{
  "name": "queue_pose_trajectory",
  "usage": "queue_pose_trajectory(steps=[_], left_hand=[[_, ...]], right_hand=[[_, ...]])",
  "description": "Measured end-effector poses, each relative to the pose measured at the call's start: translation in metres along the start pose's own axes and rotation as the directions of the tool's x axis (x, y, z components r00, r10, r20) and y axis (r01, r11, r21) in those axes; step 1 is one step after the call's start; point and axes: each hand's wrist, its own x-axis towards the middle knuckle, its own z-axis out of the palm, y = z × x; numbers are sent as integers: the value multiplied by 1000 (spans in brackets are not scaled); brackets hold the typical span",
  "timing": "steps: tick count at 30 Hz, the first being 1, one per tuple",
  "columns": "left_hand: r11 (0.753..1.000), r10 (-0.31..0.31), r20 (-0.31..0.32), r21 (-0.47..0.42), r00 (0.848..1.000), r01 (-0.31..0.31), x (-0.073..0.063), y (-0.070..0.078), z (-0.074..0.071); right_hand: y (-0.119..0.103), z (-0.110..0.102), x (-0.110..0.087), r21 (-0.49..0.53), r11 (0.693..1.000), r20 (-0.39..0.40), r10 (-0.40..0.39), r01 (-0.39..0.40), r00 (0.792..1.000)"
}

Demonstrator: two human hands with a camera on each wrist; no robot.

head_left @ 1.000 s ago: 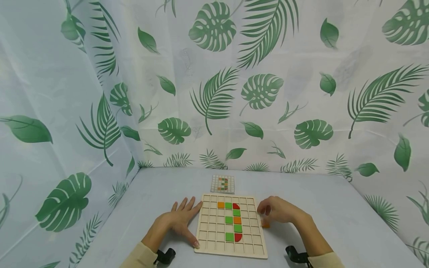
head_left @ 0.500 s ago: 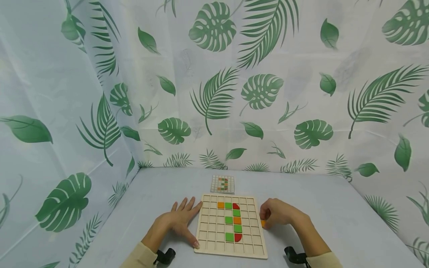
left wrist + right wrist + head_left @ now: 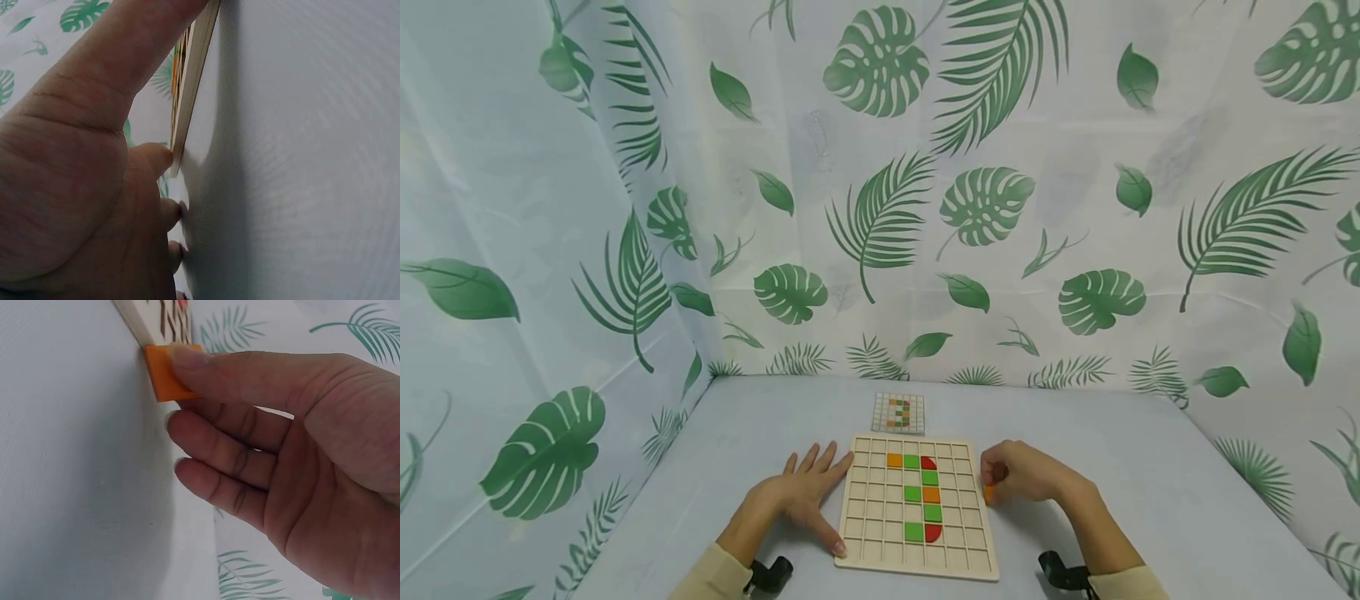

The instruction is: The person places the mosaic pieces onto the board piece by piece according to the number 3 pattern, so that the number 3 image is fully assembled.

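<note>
Between thumb and fingers, my right hand (image 3: 1022,472) pinches an orange square tile (image 3: 164,378), just off the right edge of a wooden grid board (image 3: 880,517). In the right wrist view the tile stands up on edge close to the board's side, with the thumb flat across its face. My left hand (image 3: 805,496) lies spread at the board's left edge, thumb and index fingertip touching it. On the board sit green tiles (image 3: 912,493), orange tiles (image 3: 931,494) and red rounded tiles (image 3: 933,532), arranged in a shape like a 3.
Behind the board lies a small pattern card (image 3: 898,412) printed with a coloured grid. A pale cloth covers the table (image 3: 1112,450). Leaf-printed curtains (image 3: 880,333) rise at the back and on the sides.
My right hand has come down to the orange tile beside the board, gripped it and tipped it up. The left hand and the board have stayed in place.
</note>
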Motion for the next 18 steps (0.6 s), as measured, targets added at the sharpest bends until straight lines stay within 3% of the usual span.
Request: queue_pose_trajectory(steps=[18], left_hand=[[1000,17,-5,2,1000,-17,-1,0,0]], right_hand=[[-6,-4,4,52,995,-141,-74,82,987]])
